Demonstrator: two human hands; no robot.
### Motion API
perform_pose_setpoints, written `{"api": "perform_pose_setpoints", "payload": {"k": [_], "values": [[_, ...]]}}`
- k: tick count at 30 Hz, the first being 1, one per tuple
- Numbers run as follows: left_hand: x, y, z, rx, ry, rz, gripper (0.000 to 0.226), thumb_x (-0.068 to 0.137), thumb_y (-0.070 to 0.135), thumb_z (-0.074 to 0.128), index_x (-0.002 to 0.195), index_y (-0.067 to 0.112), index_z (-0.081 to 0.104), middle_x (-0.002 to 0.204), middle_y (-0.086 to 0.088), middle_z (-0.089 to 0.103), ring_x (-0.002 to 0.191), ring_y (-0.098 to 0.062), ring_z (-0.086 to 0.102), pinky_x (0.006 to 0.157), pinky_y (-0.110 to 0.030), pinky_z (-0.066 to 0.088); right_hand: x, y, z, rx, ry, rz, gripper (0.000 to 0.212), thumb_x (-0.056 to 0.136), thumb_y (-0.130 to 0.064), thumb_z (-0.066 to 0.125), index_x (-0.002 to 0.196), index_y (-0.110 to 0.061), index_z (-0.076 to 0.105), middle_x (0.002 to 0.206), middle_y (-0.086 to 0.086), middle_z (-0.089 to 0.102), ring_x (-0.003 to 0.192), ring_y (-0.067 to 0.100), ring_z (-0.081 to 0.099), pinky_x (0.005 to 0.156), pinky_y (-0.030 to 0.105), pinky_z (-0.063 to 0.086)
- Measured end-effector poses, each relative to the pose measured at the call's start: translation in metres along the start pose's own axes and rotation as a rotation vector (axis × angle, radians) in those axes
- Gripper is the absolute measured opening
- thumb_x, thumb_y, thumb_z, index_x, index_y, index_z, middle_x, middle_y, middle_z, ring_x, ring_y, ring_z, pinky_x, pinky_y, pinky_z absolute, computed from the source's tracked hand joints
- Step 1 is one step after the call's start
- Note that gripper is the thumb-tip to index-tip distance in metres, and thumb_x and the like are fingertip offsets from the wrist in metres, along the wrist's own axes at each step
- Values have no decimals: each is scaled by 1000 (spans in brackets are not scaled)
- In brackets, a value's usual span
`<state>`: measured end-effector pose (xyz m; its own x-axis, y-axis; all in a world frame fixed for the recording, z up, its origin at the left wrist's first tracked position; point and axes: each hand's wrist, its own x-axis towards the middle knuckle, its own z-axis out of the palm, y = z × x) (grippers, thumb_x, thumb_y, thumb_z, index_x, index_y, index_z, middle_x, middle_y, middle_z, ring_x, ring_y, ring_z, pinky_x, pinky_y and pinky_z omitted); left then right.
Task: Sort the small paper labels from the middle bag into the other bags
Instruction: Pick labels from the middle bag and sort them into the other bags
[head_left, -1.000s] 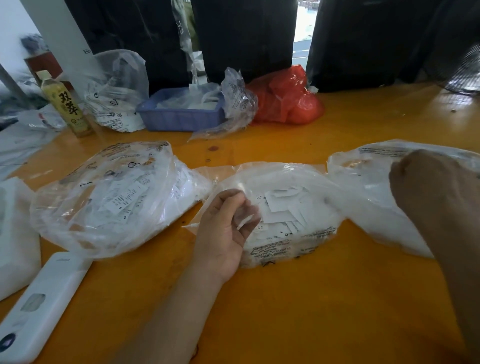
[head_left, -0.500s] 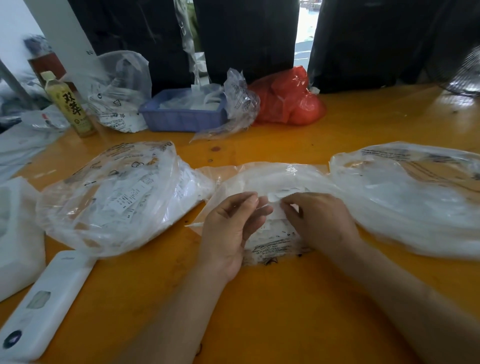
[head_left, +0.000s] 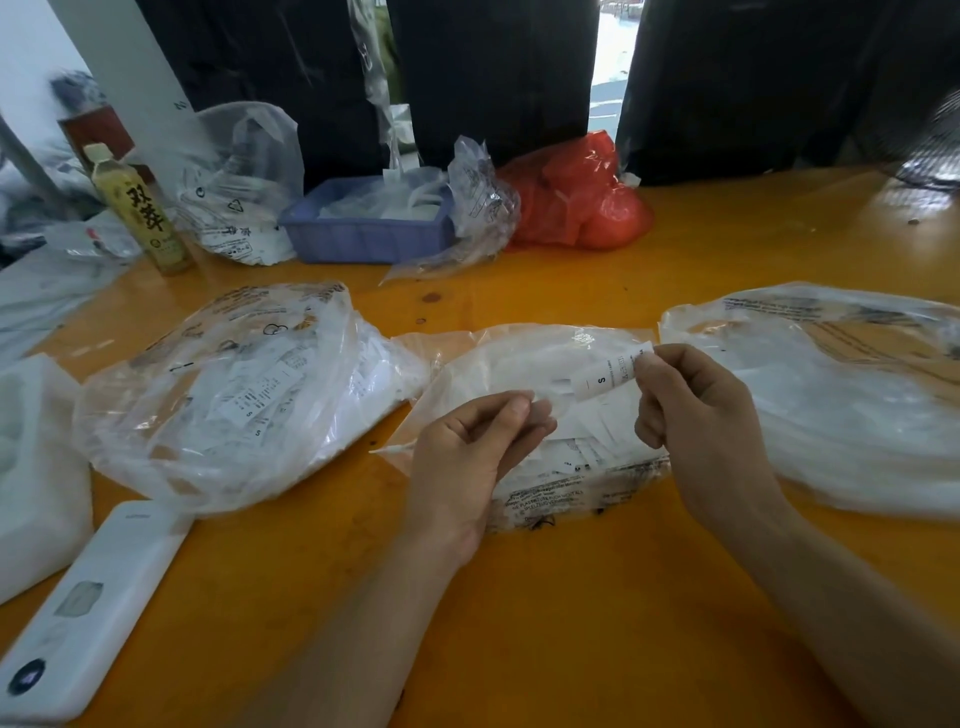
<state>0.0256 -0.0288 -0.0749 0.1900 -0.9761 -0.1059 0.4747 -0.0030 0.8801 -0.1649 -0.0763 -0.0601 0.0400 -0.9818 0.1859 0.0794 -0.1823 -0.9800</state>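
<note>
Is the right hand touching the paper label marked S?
Touching. The head view shows the right hand pinching one end of the paper label between thumb and fingers, above the middle bag.

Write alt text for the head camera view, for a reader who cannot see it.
A person's right hand pinches a small paper label marked "S" above the middle bag of labels, while the left hand holds that bag's edge. Clear plastic bags lie to the left and right on an orange table.
</note>
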Motion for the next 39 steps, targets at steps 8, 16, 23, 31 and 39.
{"api": "perform_pose_setpoints", "payload": {"k": [8,16,23,31,39], "values": [[-1,-1,2,45,-62,21,19,80,18,81,98,16,85,108,-18,81,105,-29,79,87,-24,62,-3,-3,-1,-94,11,-89,18,99,-39,64,98,-21,65,66,0,60,60,20,54,64,42,46],[-1,-1,1,73,-97,24,27,83,18,79,108,12,82,111,-16,81,108,-28,78,89,-24,61,-8,-10,6,-109,-12,-212,8,100,-16,61,104,-9,63,85,3,74,73,20,74,70,24,59],[-1,-2,2,111,-145,40,27,86,18,74,112,14,80,112,-12,81,110,-25,77,89,-22,60,-8,-9,6,-175,-8,-255,6,99,-10,63,105,-8,63,87,-2,74,75,13,74,70,19,57],[-3,-4,3,144,-199,46,26,87,19,75,113,17,80,114,-12,80,112,-25,76,92,-24,60,-7,-6,7,-173,6,-290,6,100,-12,63,105,-14,62,87,-4,75,79,14,75,72,20,58],[-3,-6,2,172,-215,48,30,89,19,73,118,14,76,115,-9,81,114,-24,76,92,-24,60,-7,-3,7,-210,1,-322,10,100,-11,63,103,-21,61,88,-8,74,80,10,75,71,14,54]]}}
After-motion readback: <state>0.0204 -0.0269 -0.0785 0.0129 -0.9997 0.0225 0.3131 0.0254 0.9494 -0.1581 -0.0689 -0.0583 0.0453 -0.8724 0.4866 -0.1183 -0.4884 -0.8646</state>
